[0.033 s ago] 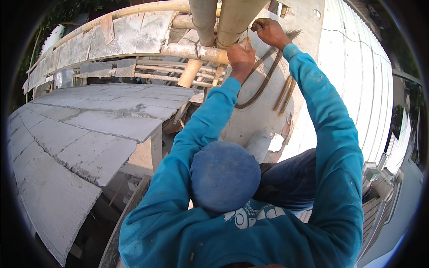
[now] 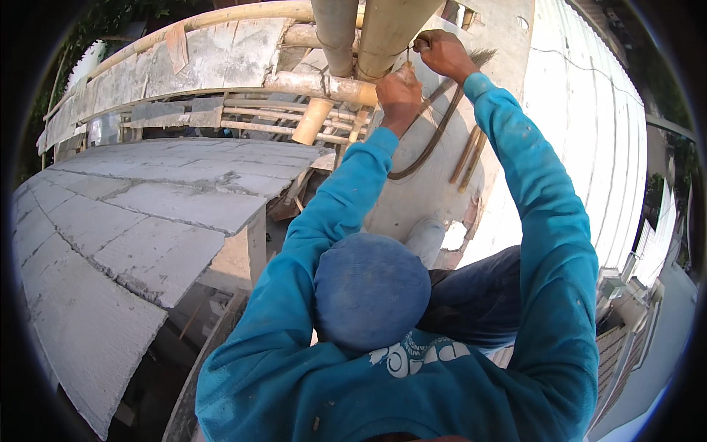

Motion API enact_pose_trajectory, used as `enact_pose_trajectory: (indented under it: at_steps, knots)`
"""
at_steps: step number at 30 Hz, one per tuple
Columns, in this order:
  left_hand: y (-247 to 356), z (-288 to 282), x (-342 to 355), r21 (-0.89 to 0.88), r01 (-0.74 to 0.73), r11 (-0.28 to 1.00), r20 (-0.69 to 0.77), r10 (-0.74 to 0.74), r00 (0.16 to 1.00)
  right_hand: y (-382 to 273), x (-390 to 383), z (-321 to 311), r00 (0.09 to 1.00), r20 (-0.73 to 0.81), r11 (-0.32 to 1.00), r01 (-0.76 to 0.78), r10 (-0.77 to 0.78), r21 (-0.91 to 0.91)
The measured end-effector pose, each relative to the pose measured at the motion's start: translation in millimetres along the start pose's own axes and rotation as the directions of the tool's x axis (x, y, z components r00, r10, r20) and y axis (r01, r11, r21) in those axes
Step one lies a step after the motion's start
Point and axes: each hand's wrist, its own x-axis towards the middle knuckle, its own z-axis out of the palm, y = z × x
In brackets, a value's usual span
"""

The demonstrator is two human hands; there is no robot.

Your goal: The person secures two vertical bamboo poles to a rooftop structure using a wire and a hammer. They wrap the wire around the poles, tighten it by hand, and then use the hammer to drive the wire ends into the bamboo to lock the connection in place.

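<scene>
I have both hands working near the top of my view, and I judge the step to be a tying one: lashing the thick poles (image 2: 390, 33) at twelve o'clock with a thin dark strand (image 2: 408, 53). That strand lies just past twelve, beside the thicker pole. My right hand (image 2: 445, 55), toward one o'clock, has its fingers pinched together on the strand's upper end. My left hand (image 2: 399, 96), lower and nearer twelve, is curled close to the pole's foot; I cannot tell whether its fingers are clamped on the strand. The hands are near each other but apart. A crosswise pole (image 2: 317, 85) meets the uprights on the eleven o'clock side, while a bundle of spare strands (image 2: 429, 153) lies toward one o'clock. As I read it, the next move calls for steady tension from the right hand while the left guards the tie against slipping.
</scene>
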Motion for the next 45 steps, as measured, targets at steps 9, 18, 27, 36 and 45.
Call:
enact_pose_trajectory:
  at_steps: [9,18,27,36,45]
  knots:
    - [-25,46,9,0.197,-0.239,0.951,0.018,0.240,0.971,-71,-29,-3,0.985,0.134,0.962,-0.070,0.109,-0.265]
    - [-17,-1,14,-0.135,0.165,0.977,0.236,-0.130,0.963,10,-39,-70,0.899,0.358,0.928,-0.329,0.251,0.177]
    - [33,-40,24,-0.481,0.564,0.671,0.548,-0.272,0.791,92,-213,2,0.709,0.311,0.774,-0.587,0.633,-0.238]
    - [13,-6,19,-0.680,0.628,0.377,0.585,-0.237,0.776,69,-244,44,0.597,0.141,0.600,-0.799,0.790,0.023]
    - [13,6,32,-0.728,0.591,0.349,0.480,-0.357,0.802,58,-239,44,0.533,0.154,0.535,-0.844,0.832,0.036]
